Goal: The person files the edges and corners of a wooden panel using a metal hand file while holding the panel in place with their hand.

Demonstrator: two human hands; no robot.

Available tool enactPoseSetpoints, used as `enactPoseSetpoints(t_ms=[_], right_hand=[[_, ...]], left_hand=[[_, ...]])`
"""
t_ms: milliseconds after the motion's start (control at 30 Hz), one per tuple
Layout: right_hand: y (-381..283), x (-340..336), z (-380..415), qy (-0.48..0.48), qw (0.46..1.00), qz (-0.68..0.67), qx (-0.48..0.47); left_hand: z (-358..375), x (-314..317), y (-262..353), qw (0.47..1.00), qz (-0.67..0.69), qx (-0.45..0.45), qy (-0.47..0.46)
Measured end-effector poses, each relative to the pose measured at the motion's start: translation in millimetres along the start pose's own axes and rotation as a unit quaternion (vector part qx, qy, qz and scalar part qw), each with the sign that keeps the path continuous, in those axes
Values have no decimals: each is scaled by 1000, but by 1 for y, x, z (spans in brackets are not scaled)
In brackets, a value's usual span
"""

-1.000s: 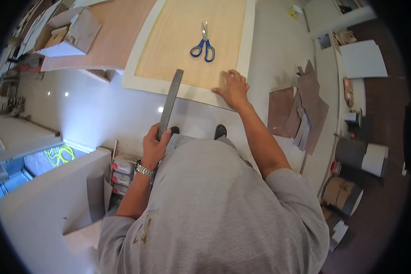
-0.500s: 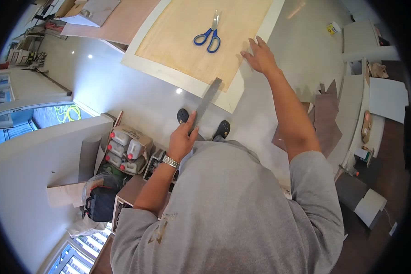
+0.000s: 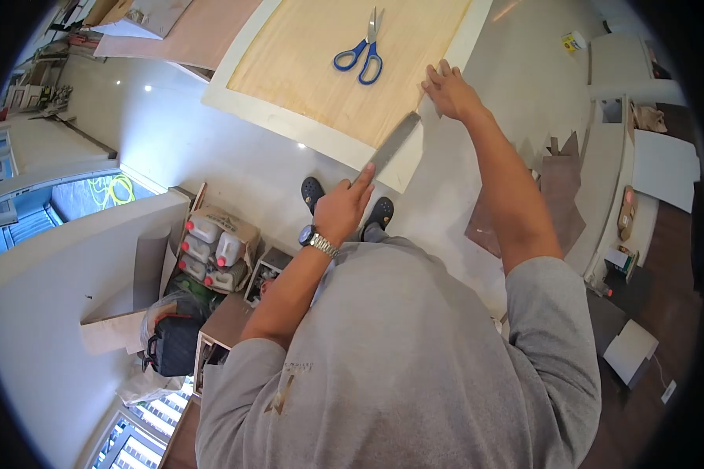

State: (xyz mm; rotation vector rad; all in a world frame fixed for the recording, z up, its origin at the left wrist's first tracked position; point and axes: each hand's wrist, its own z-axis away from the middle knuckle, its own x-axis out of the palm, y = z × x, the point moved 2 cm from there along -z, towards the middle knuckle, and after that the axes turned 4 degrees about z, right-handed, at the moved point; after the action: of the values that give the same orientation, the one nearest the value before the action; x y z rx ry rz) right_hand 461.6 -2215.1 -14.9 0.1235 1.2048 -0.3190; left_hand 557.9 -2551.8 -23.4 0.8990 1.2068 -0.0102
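My left hand (image 3: 343, 209), with a wristwatch (image 3: 318, 241) on the wrist, is closed round the near end of a long, flat grey metal blade (image 3: 395, 144). Its index finger lies along the blade. The blade slants over the near right corner of a pale wooden panel (image 3: 313, 94) with a white border, its tip close to the right edge. My right hand (image 3: 452, 94) rests at that edge, just beyond the blade tip, fingers extended and holding nothing. Blue-handled scissors (image 3: 360, 56) lie on the panel with their handles apart.
A brown board (image 3: 188, 35) with a box on it adjoins at the upper left. White jugs with red caps (image 3: 215, 250) and a black case (image 3: 176, 344) stand to my left. Cut brown sheets (image 3: 559, 187) lie on the floor at right. My feet (image 3: 379, 215) are below the panel's corner.
My left hand has moved right and slightly up, sliding the blade's tip toward the panel's right edge. My right hand has shifted slightly along that edge, its fingers drawn closer together.
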Motion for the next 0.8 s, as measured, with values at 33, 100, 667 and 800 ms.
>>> enactPoseSetpoints(t_ms=[33,100,667,800], right_hand=[[-2,-1,4,11,1000,3,4],[-2,1,4,21,1000,7,3],[6,19,-5,49,999,16,1],[2,14,-5,30,999,36,9]], left_hand=[[-3,-1,2,1000,3,-2,-5],[21,-10,-13,1000,8,-6,15],[55,-16,-44,999,1,-45,-15],[6,5,-13,1000,2,-12,1]])
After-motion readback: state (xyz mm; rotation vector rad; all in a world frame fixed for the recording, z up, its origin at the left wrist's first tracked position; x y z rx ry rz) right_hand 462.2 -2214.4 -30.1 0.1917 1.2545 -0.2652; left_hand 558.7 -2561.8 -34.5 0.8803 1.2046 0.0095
